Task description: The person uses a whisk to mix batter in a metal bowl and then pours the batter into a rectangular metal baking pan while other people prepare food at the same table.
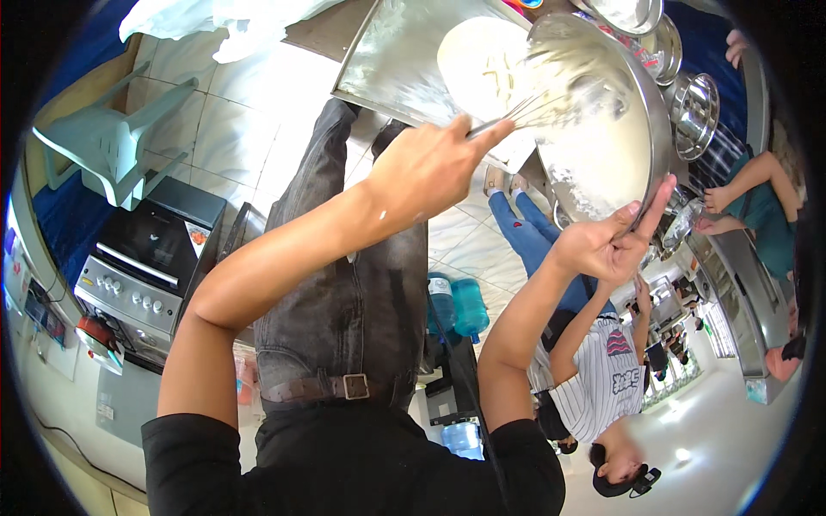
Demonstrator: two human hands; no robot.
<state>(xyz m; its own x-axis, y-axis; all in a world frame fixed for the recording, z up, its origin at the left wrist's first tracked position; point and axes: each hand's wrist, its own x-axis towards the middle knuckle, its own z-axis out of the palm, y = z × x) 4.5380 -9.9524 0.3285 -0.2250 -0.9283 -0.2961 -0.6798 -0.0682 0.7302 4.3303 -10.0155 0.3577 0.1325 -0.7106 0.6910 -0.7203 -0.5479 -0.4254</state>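
Note:
My left hand is closed round the handle of a wire whisk, whose blurred wires reach over a large metal mixing bowl. Pale cream-coloured batter lies in the bowl, with white powdery smears on its inner wall. The bowl is tilted, and my right hand grips its near right rim, thumb and fingers on either side. Left of the bowl, a rounded pale cream mass shows over a shiny metal tray; I cannot tell whether it is batter or a dish.
Several metal bowls stand at the far right. A person in a striped shirt is close on the right; another in teal works beyond. At left are a plastic chair and a stove. White plastic hangs far left.

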